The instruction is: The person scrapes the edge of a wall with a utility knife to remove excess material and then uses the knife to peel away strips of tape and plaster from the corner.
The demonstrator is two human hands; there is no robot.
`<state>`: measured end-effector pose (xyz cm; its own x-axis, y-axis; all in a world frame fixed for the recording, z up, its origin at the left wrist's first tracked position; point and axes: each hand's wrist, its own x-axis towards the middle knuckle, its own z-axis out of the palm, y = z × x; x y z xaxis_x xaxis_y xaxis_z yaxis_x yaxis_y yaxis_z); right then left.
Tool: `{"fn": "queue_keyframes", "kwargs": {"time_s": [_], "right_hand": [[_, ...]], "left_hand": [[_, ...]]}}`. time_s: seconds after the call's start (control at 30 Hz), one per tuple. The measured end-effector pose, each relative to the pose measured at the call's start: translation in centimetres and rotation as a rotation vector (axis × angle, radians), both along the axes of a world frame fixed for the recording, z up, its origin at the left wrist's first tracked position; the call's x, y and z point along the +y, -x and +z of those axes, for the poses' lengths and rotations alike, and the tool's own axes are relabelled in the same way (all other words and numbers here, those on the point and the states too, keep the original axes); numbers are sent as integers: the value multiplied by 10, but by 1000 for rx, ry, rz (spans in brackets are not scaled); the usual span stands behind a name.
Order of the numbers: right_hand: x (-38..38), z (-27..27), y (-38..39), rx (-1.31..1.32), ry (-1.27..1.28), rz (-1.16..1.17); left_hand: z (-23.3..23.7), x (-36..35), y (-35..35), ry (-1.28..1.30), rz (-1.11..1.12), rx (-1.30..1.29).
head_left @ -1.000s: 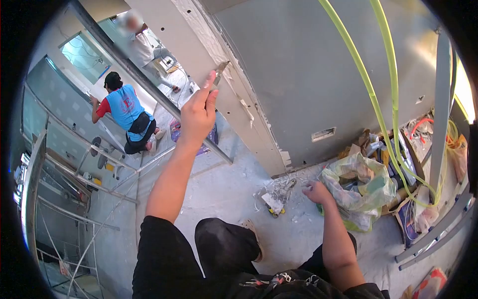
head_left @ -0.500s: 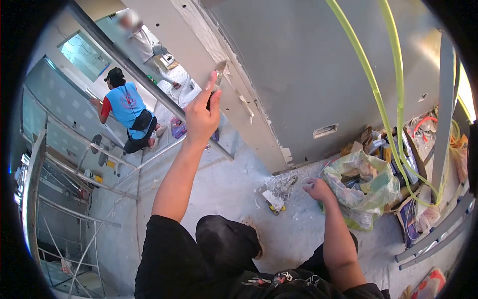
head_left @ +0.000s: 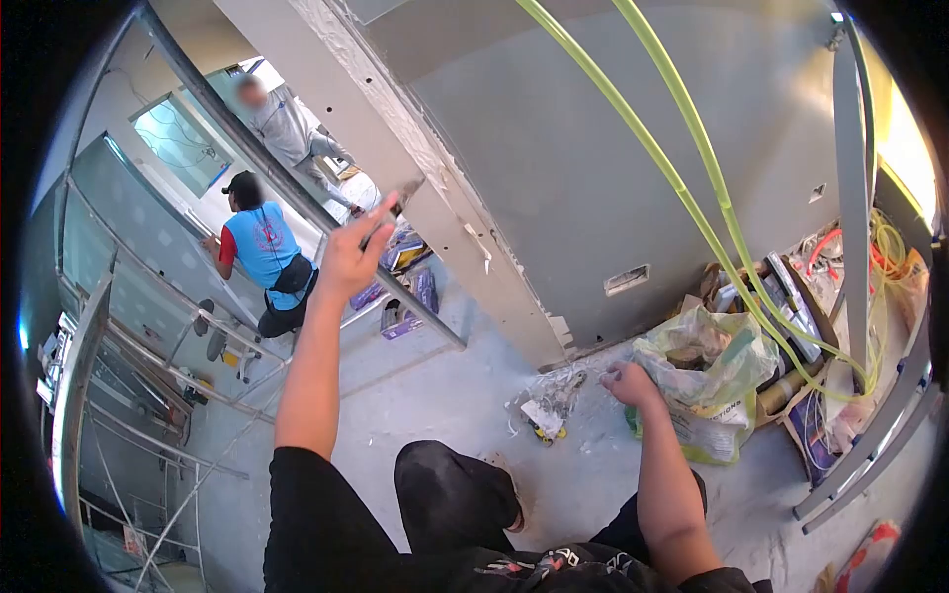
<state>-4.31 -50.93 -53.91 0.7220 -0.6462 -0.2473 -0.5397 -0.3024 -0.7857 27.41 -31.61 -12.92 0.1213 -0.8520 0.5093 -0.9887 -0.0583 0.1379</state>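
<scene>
My left hand (head_left: 354,255) is raised and closed around a putty knife (head_left: 407,191), with the index finger stretched along it. The blade lies at the pale wall edge (head_left: 435,212), where white compound runs along the corner and a strip of loose tape (head_left: 478,243) hangs. Low on the right, my right hand (head_left: 631,383) is loosely curled, and nothing shows in it. Close beside it stands a translucent plastic bag (head_left: 707,376) of debris. Scraps of white debris (head_left: 549,400) lie on the floor to its left.
A metal scaffold pole (head_left: 267,163) slants past my left arm. Yellow-green hoses (head_left: 682,188) hang before the grey wall (head_left: 554,148). Metal ladder-like legs (head_left: 870,455) stand at right. A person in a blue vest (head_left: 262,242) crouches beyond the pole; another person (head_left: 292,128) is farther back.
My left hand and the putty knife have moved left and down in view. The camera view has shifted, bringing purple boxes into sight behind the pole. My right hand stays beside the bag.
</scene>
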Motion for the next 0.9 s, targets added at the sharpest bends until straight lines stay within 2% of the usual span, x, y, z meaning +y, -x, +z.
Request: {"fn": "queue_keyframes", "kwargs": {"time_s": [0.07,0.13,0.23,0.33,0.63,0.73,0.9], "right_hand": [[-2,-12,-5,5,25,4],[0,-7,-5,12,16,14],[1,-11,-5,10,35,23],[-1,-13,-6,-6,32,20],[-2,-14,-3,-6,5,4],[0,-17,-5,-7,18,10],[-1,-22,-9,6,52,21]], "left_hand": [[9,-15,5,55,27,-26],[11,-28,4,82,-54,-88],[6,-37,-6,168,-117,-203],[3,-37,-10,183,-103,-212],[-5,-36,-12,83,-58,-70],[-8,-36,-13,122,-114,-123],[-19,-42,-12,140,-133,-63]]}}
